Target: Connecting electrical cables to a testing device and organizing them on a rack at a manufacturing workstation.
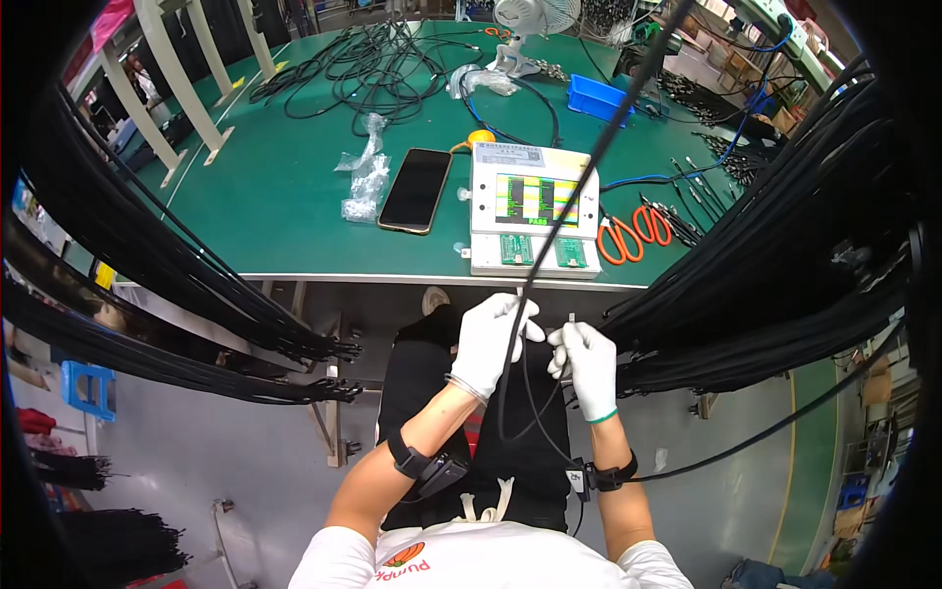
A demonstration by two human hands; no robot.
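Note:
Both hands wear white gloves and are raised over my lap, just short of the table's front edge. My left hand (493,339) is closed in a pinch on one end of a black cable (531,388), its small plug pointing up toward the table. To the right, my right hand (591,363) pinches another cable end, with a light plug tip showing above the fingers. Between the hands the cable hangs in a loop. Beyond them, at the table edge, stands a white cable tester (483,211) with a lit screen and two green circuit boards (516,249) along its front.
On the green table (265,187) lie a phone (416,191), clear plastic bags (367,182), orange-handled scissors (618,241), a blue tray (599,99), tangled black cables (363,74) and a white fan (520,39). Thick black cable bundles (756,265) hang on both sides. A dark cable crosses before the tester.

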